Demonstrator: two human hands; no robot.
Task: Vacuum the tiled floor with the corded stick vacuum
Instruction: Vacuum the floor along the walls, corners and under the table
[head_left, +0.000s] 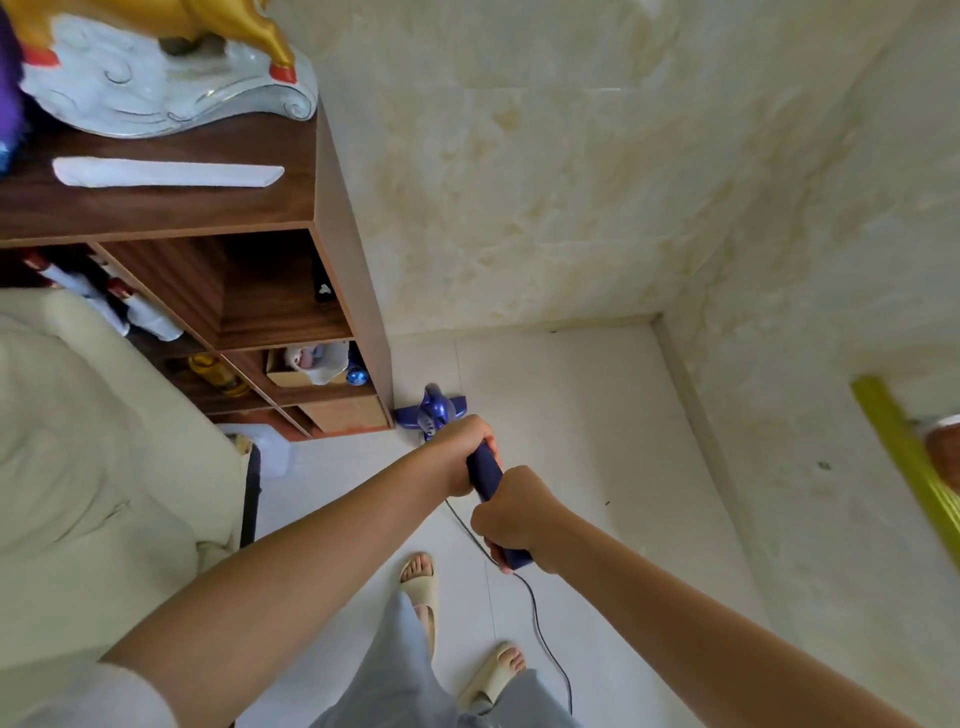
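Both hands grip the dark blue plastic handle of the corded stick vacuum (485, 475), centre frame. Left hand (460, 457) is higher up the shaft at about 11 o'clock from the right hand (511, 519), fingers curled round the handle. Right hand holds the handle's butt end, fingers wrapped closed around it.

Blue vacuum floor head (434, 408) sits on the pale tiled floor (571, 415) at 12 o'clock from the hands, touching or just beside the bottom corner of the brown wooden cubby shelf unit (337, 260), close to the wall. Thin black power cord (545, 639) leaves the handle end and trails across the floor toward 5 o'clock, past the feet.

Two feet in cream slide sandals (418, 582) stand on the tiles at 6 o'clock, light grey trouser legs above them.

Shelf top at 10 o'clock carries a gold animal figurine on a white swirled ceramic base (171, 93) and a flat white strip (166, 172). Cubbies hold mixed items, too small to tell. Cream upholstered sofa (78, 441) at 9 o'clock. Beige marble-look wall (571, 182) fills 12 to 3 o'clock. Shiny yellow-green strip (904, 441) at 3 o'clock edge.
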